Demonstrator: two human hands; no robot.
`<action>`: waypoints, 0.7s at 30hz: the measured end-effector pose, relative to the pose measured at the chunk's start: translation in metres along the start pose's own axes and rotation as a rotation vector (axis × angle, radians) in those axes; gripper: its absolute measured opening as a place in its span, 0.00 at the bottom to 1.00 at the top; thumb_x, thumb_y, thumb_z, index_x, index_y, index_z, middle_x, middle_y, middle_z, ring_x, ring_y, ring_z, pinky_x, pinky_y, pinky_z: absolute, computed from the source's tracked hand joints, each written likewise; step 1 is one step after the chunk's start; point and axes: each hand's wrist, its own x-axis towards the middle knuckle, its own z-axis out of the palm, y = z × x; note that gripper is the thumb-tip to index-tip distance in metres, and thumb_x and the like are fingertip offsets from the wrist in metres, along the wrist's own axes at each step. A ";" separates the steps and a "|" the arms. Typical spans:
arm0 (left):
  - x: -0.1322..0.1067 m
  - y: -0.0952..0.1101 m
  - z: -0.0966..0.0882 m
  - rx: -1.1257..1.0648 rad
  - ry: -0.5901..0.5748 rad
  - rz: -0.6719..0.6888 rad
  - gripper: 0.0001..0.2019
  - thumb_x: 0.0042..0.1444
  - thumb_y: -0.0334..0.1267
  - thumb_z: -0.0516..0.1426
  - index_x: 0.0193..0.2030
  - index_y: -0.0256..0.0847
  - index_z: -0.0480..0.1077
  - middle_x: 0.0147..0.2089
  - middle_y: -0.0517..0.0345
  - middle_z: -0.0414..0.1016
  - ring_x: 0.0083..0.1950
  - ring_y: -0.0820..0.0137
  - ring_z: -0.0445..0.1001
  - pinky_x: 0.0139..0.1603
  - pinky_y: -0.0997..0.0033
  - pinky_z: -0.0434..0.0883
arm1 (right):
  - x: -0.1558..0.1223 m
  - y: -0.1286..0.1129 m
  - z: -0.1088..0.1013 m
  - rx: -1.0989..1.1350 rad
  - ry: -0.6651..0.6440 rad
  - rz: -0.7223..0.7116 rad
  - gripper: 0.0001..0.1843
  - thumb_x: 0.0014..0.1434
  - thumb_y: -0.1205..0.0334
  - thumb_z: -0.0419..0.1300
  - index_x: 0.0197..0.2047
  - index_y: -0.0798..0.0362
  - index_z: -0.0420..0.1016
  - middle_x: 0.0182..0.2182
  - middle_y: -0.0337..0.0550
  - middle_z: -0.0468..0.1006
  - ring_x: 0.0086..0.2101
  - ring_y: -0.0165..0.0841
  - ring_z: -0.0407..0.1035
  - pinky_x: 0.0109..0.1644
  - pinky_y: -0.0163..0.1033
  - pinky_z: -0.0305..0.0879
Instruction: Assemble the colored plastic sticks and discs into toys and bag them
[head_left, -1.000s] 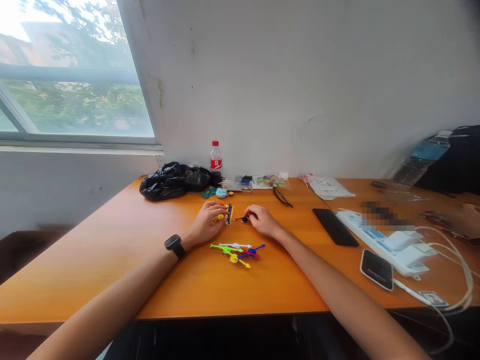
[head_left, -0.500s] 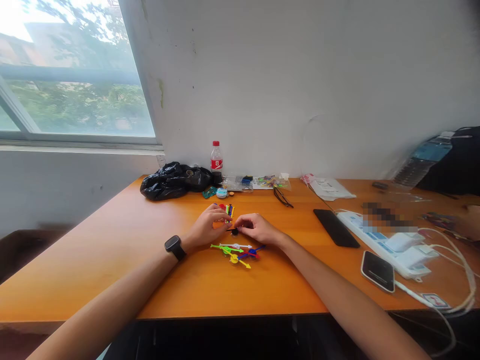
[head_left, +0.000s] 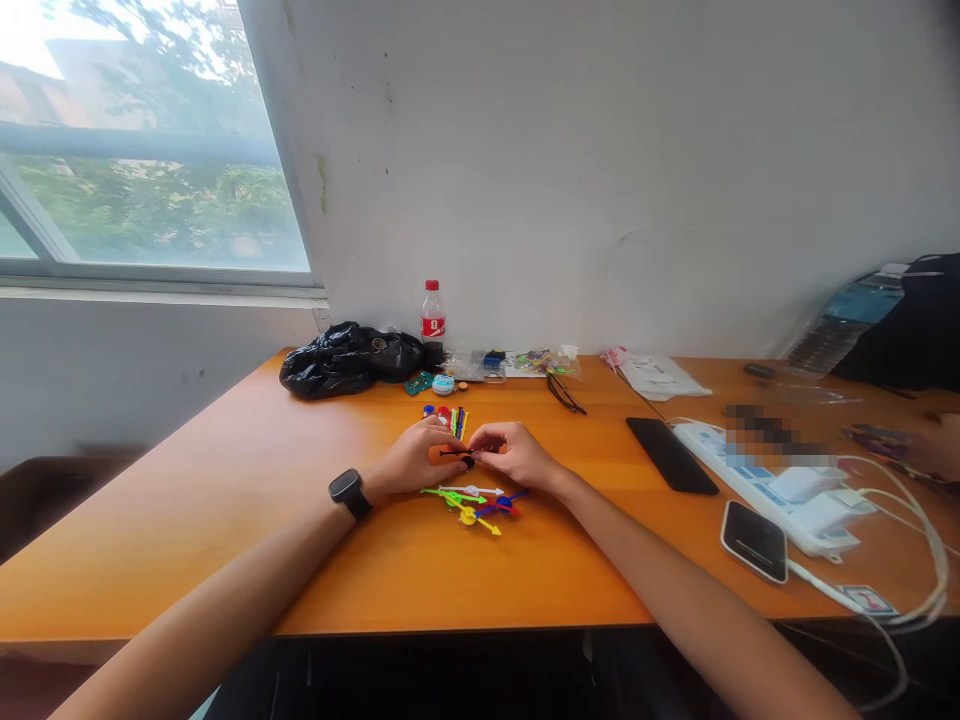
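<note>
A small black arrow spinner (head_left: 468, 462) with a round hub is held between my two hands, just above the table. My left hand (head_left: 415, 457), wearing a black watch, has its thumb and fingers closed around the spinner's left side. From the other side my right hand (head_left: 517, 457) pinches it with thumb and fingertips. Closer to me lies a loose group of arrow spinners: yellow (head_left: 468, 516), green (head_left: 454, 496), white (head_left: 474, 490) and blue (head_left: 504, 504), with some red beneath. Beyond my fingers are loose coloured arrows (head_left: 460, 424) and round pieces (head_left: 443, 413), partly hidden by my left hand.
Along the wall stand a black plastic bag (head_left: 349, 360), a cola bottle (head_left: 433, 325) and clear packets (head_left: 536, 364). To the right lie a black phone (head_left: 671, 455), a white power strip (head_left: 739, 485) with cables, and a charging phone (head_left: 754, 541). Another person's hand (head_left: 941, 445) shows at the right edge.
The black arrow spinner has tilted and risen slightly between my fingers. My left fingers have shifted a little, showing more of the round pieces behind. The other person's hand has moved leftward.
</note>
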 end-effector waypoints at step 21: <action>0.003 -0.009 0.006 -0.031 -0.039 0.064 0.09 0.69 0.41 0.60 0.42 0.43 0.82 0.37 0.55 0.80 0.42 0.65 0.72 0.50 0.65 0.67 | -0.001 -0.008 -0.002 -0.128 -0.005 -0.056 0.07 0.57 0.68 0.66 0.36 0.54 0.87 0.33 0.43 0.83 0.32 0.32 0.72 0.36 0.35 0.65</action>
